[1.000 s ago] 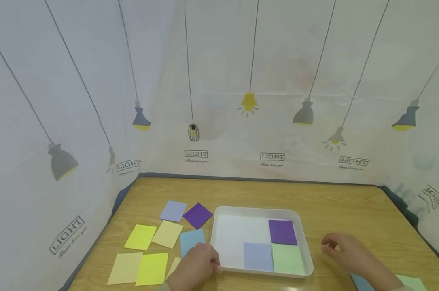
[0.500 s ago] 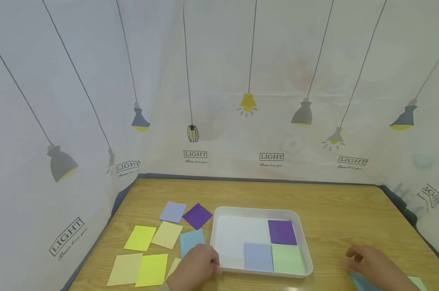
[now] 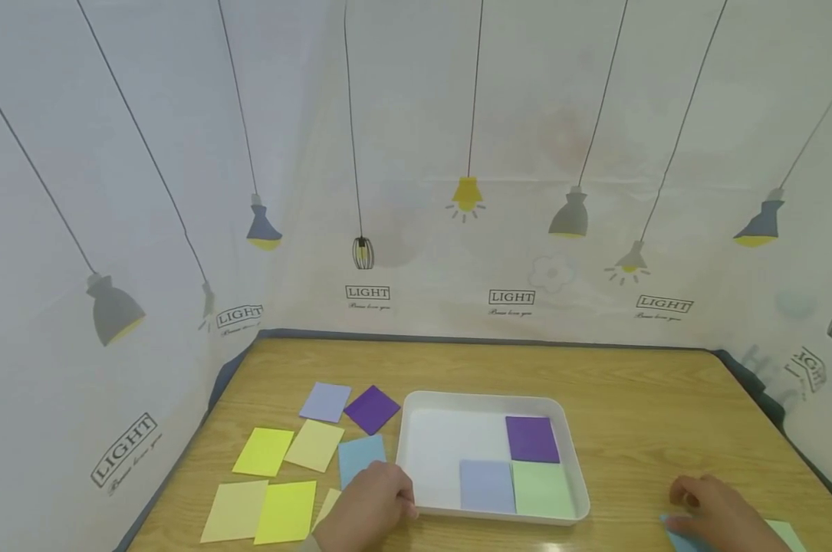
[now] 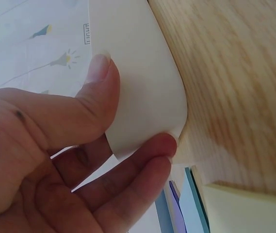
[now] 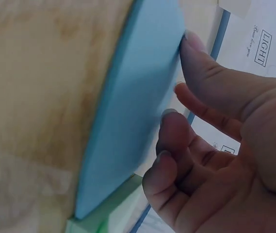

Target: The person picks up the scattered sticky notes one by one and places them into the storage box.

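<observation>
My left hand [image 3: 373,502] grips the front left corner of a white tray [image 3: 581,491]; in the left wrist view the thumb lies on the wall [image 4: 142,73] and the fingers bend round the corner. Inside the tray are square sticky notes: purple [image 3: 531,438], lavender [image 3: 486,486] and light green [image 3: 544,488]. My right hand [image 3: 715,512] is over a blue sticky note [image 3: 681,533] right of the tray, partly hidden by it. In the right wrist view the thumb tip touches that blue note [image 5: 128,111], with the other fingers loosely bent close to its face.
Left of the tray lie several loose notes: lavender [image 3: 324,402], purple [image 3: 372,409], bright yellow [image 3: 264,452], pale yellow [image 3: 315,445] and blue [image 3: 362,458]. A light green note [image 3: 787,534] is partly behind my right hand. A lamp-print cloth [image 3: 416,230] walls the wooden table [image 3: 636,391].
My right hand has moved right and down, from beside the tray to over the blue note. My left hand stays at the tray corner. The notes in the tray have not moved.
</observation>
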`<state>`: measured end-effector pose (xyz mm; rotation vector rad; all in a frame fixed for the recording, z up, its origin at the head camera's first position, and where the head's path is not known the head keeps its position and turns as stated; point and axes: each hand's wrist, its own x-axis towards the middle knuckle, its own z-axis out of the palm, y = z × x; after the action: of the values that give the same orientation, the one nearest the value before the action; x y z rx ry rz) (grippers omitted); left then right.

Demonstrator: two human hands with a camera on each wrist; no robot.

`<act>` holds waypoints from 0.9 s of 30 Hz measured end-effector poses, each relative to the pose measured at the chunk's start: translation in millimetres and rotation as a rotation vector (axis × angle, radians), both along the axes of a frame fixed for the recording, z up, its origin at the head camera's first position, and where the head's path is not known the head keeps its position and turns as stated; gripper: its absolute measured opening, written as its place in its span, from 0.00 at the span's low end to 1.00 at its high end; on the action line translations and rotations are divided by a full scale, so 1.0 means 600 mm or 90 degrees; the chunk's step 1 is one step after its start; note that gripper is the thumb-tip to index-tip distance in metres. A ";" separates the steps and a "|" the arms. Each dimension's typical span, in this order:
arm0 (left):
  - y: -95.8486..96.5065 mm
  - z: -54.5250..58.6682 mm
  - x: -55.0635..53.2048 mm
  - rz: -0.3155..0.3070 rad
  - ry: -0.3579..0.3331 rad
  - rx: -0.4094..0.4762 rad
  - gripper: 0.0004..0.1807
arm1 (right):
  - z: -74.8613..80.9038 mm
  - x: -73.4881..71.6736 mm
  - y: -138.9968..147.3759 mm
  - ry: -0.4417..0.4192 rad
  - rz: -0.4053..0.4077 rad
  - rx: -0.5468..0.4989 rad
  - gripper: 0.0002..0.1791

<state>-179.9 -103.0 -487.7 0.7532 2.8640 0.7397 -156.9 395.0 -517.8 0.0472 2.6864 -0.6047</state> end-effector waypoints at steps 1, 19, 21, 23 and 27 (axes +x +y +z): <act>0.000 0.000 0.000 -0.001 -0.001 0.001 0.10 | -0.002 0.000 0.000 0.000 -0.003 0.006 0.22; -0.001 -0.004 -0.002 0.002 -0.008 -0.006 0.10 | -0.021 0.000 0.002 -0.007 -0.030 -0.037 0.19; -0.001 -0.004 -0.002 0.003 -0.011 -0.008 0.11 | -0.021 -0.001 0.001 -0.025 -0.039 -0.038 0.18; -0.001 -0.003 -0.002 0.003 -0.012 -0.008 0.11 | -0.020 -0.001 0.001 -0.034 -0.040 -0.033 0.18; 0.000 -0.003 -0.002 0.000 -0.009 -0.007 0.10 | -0.017 0.001 0.000 -0.024 -0.033 -0.032 0.17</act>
<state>-181.3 -103.2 -489.4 0.7431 2.8541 0.7250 -156.2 394.8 -528.2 0.1150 2.6388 -0.6803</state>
